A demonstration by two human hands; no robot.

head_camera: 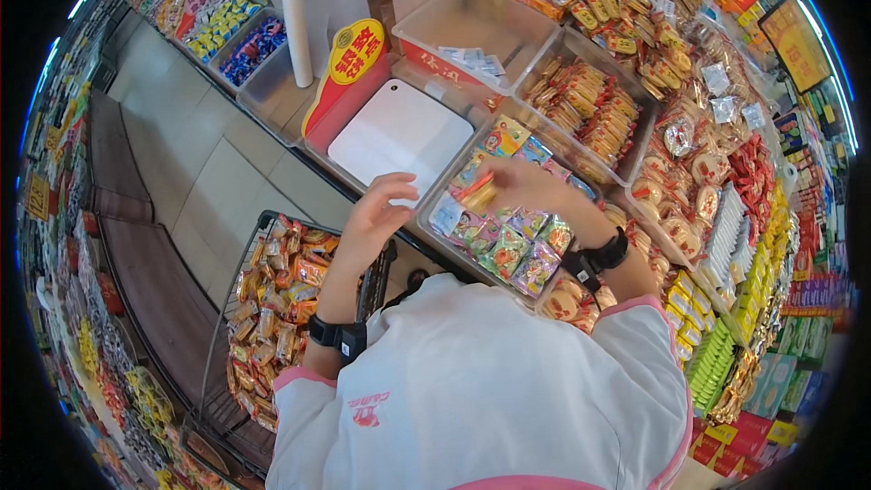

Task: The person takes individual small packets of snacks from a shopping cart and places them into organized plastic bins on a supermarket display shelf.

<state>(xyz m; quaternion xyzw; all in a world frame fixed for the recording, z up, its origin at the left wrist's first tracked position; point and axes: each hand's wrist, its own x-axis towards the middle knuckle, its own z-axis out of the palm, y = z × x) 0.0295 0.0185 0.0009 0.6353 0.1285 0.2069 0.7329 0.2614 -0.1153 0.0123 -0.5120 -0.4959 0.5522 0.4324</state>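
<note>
My right hand (527, 184) is over a clear plastic bin (427, 207) of small colourful snack packets (507, 252). Its fingers close around an orange and yellow wrapped snack (478, 192), partly hidden and a little blurred. At the bin's left edge is my left hand (382, 211), fingers apart and holding nothing. Beyond it, a white rectangular board or lid (401, 133) lies in the neighbouring clear bin. Black bands with small devices are on both wrists.
A wire shopping cart (224, 327) heaped with wrapped snacks (275, 313) stands at my left. Further bins hold wrapped biscuits (585, 99) and round crackers (680, 231). A plastic bag roll (296, 24) stands beside a yellow and red sign (355, 51). Shelves line the far left.
</note>
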